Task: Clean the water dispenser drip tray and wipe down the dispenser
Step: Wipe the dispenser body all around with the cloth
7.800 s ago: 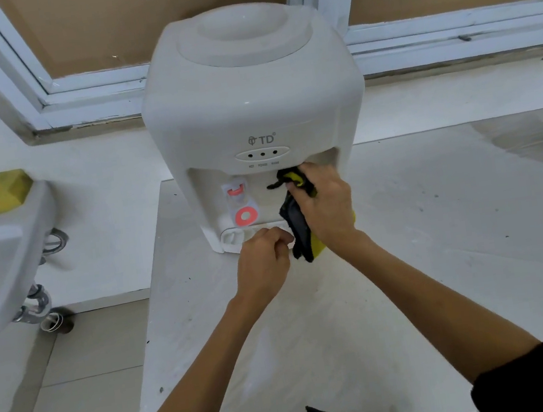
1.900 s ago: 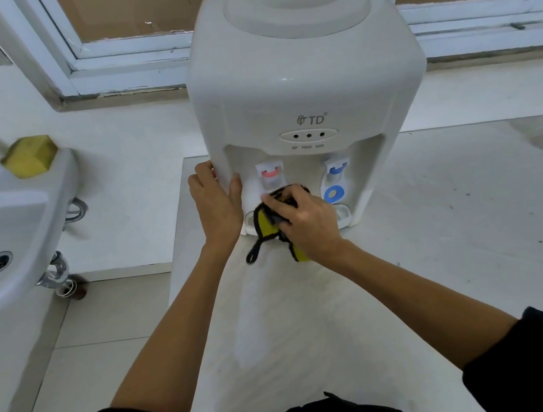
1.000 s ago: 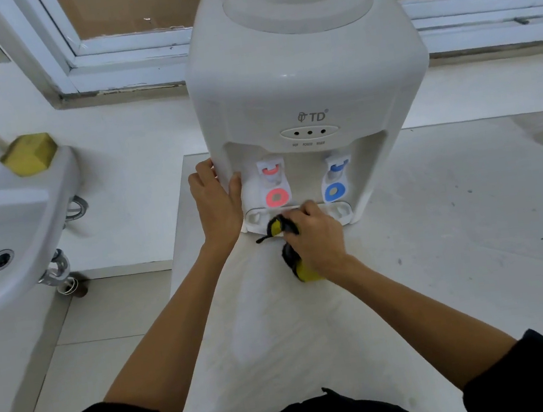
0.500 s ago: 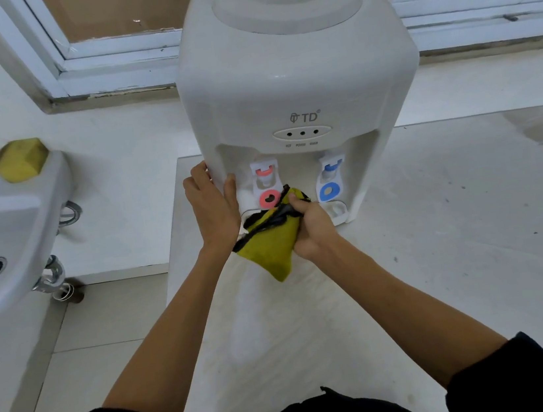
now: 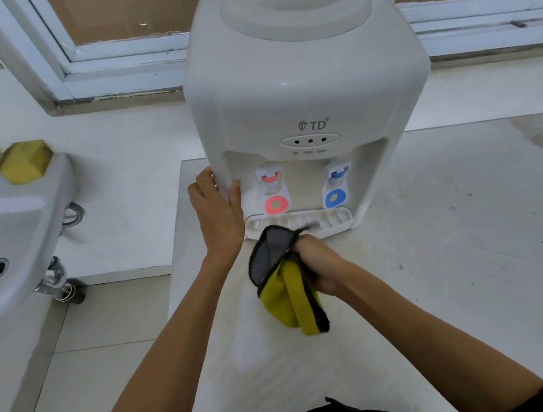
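The white plastic water dispenser stands at upper centre of the frame on the pale stone tabletop, its slotted white drip tray seated at its base. The left hand lies flat against the dispenser's lower left corner, grip wide and holding nothing; the right hand grips a bunched yellow-and-grey microfibre cloth just below the tray. Risk noted: the dangling cloth may snag the red tap lever, and a hard wipe could unseat the tray.
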